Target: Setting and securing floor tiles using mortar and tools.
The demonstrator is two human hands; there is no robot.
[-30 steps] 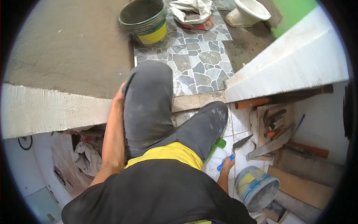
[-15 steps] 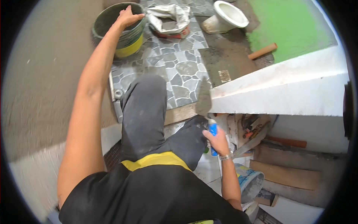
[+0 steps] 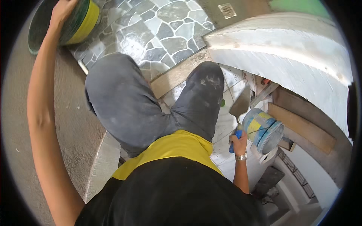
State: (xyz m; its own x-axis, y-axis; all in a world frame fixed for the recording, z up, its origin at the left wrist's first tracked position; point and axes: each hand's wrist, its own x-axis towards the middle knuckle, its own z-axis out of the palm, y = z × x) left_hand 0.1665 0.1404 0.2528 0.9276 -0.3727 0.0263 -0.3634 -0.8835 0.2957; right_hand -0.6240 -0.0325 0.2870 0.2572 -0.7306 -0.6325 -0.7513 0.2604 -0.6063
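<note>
My left hand [image 3: 63, 12] reaches out to the upper left and grips the rim of a dark green bucket [image 3: 85, 25] with a yellow band; the bucket leans, and the upper frame edge cuts off part of it. On the right, my right hand [image 3: 239, 143] is closed round the blue handle of a pointed trowel [image 3: 241, 102]. Its metal blade points up and away, apart from any surface. I cannot make out any mortar on it. The bucket's contents are not visible.
Stone-patterned tiles [image 3: 151, 34] lie ahead, bordered by a pale sill [image 3: 181, 73]. A white ledge [image 3: 271, 35] juts in from the right. Near my right hand stand a blue and yellow pail [image 3: 258, 124] and a wooden board [image 3: 301, 126]. A drain grate [image 3: 227, 10] is set at the top.
My view has swung downward; the toilet bowl and sack have left it. My right hand has carried the trowel back from the sill area toward the pail. The bucket now leans.
</note>
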